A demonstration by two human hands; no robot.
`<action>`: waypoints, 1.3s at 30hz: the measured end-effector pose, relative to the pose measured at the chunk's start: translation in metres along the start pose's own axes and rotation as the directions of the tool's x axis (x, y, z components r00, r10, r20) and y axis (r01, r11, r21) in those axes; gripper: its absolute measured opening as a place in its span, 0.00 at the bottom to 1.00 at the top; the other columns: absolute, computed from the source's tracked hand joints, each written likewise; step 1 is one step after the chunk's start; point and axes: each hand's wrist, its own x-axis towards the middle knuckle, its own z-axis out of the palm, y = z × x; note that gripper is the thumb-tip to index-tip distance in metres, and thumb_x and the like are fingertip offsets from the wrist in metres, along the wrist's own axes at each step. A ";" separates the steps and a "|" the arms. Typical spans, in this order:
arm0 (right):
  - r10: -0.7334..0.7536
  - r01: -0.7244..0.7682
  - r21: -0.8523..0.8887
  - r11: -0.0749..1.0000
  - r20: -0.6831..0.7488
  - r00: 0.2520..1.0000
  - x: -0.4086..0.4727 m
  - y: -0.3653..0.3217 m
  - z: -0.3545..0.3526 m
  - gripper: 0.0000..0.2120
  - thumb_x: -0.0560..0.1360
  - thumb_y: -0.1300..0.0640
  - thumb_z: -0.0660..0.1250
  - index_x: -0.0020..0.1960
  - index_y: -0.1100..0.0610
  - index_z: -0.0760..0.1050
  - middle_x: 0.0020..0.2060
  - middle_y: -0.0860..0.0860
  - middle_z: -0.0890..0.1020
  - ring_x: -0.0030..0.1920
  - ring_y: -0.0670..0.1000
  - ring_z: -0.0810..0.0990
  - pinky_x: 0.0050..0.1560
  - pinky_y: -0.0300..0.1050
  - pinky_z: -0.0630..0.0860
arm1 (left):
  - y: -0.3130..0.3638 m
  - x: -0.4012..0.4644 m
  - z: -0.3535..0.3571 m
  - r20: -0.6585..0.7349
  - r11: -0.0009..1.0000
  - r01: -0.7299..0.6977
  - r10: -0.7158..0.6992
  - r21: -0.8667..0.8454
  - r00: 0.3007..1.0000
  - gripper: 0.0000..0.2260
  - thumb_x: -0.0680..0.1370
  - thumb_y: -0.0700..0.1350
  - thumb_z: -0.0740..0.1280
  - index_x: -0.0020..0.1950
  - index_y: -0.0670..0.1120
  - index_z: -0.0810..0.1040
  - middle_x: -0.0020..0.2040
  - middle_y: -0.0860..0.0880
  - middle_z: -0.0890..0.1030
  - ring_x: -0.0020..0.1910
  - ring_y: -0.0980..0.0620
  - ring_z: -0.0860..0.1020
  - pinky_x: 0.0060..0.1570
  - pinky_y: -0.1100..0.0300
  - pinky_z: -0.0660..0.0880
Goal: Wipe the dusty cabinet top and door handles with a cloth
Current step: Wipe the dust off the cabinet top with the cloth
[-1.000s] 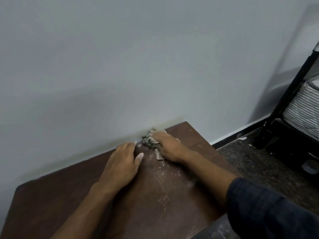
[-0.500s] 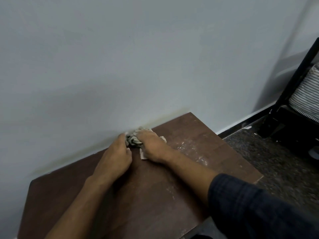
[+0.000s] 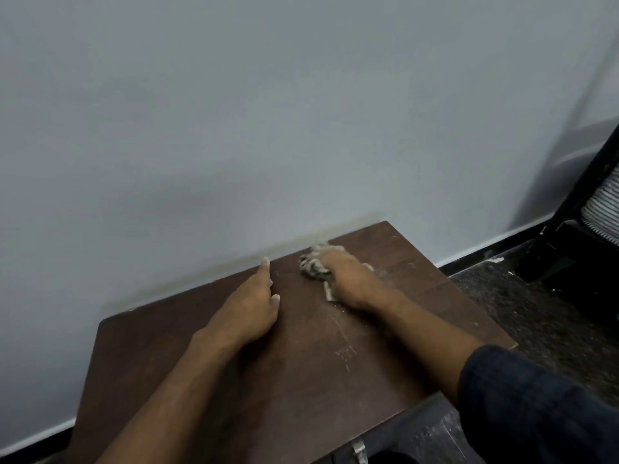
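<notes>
The dark brown cabinet top (image 3: 174, 356) fills the lower middle of the head view, its back edge against the wall. A crumpled grey cloth (image 3: 313, 265) lies near the back right of the top. My right hand (image 3: 353, 277) covers the cloth and presses it down, fingers over it. My left hand (image 3: 249, 304) rests flat on the wood to the left of the cloth, fingers stretched toward the wall, apart from the cloth. Pale dust streaks (image 3: 345, 353) mark the wood in front of my right hand. A metal door handle (image 3: 358, 451) peeks out below the front edge.
A pale grey wall (image 3: 301, 112) stands right behind the cabinet. Speckled dark floor (image 3: 549, 316) lies to the right. A black frame with a striped cushion (image 3: 599, 212) stands at the far right edge.
My hands, close together half a second ago, are now apart: the right hand has slid the cloth rightward along the back edge, and the left hand's fingers have straightened.
</notes>
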 end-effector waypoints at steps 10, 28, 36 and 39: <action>-0.264 0.258 0.082 0.963 0.071 0.962 -0.097 -0.059 0.010 0.20 0.73 0.61 0.65 0.64 0.50 0.74 0.62 0.49 0.76 0.65 0.50 0.72 0.69 0.58 0.69 | 0.028 -0.012 0.032 -0.247 0.962 -0.271 0.272 0.037 0.930 0.19 0.82 0.45 0.58 0.74 0.45 0.69 0.70 0.48 0.74 0.69 0.50 0.72 0.69 0.52 0.68; -0.020 0.015 -0.081 0.997 -0.057 0.998 -0.155 0.019 -0.042 0.27 0.75 0.63 0.66 0.74 0.53 0.69 0.74 0.49 0.69 0.76 0.48 0.63 0.79 0.43 0.54 | 0.056 -0.036 0.052 -0.144 0.961 -0.273 0.278 0.050 0.950 0.20 0.83 0.51 0.58 0.75 0.51 0.67 0.71 0.53 0.73 0.69 0.54 0.70 0.69 0.55 0.68; 0.007 -0.012 -0.058 0.998 -0.101 0.995 -0.186 0.003 -0.036 0.24 0.76 0.62 0.63 0.72 0.52 0.71 0.72 0.44 0.68 0.75 0.45 0.61 0.79 0.44 0.54 | 0.081 -0.037 0.067 -0.150 0.933 -0.360 0.356 -0.005 0.923 0.18 0.83 0.41 0.57 0.73 0.49 0.70 0.70 0.53 0.74 0.69 0.56 0.70 0.68 0.62 0.65; 0.004 -0.013 -0.086 0.996 -0.097 0.995 -0.200 0.032 -0.055 0.27 0.72 0.60 0.62 0.71 0.55 0.73 0.71 0.47 0.71 0.75 0.46 0.64 0.78 0.42 0.55 | 0.094 -0.040 0.077 -0.125 0.904 -0.428 0.426 0.005 0.896 0.18 0.83 0.42 0.57 0.73 0.49 0.70 0.69 0.52 0.74 0.68 0.55 0.70 0.67 0.63 0.65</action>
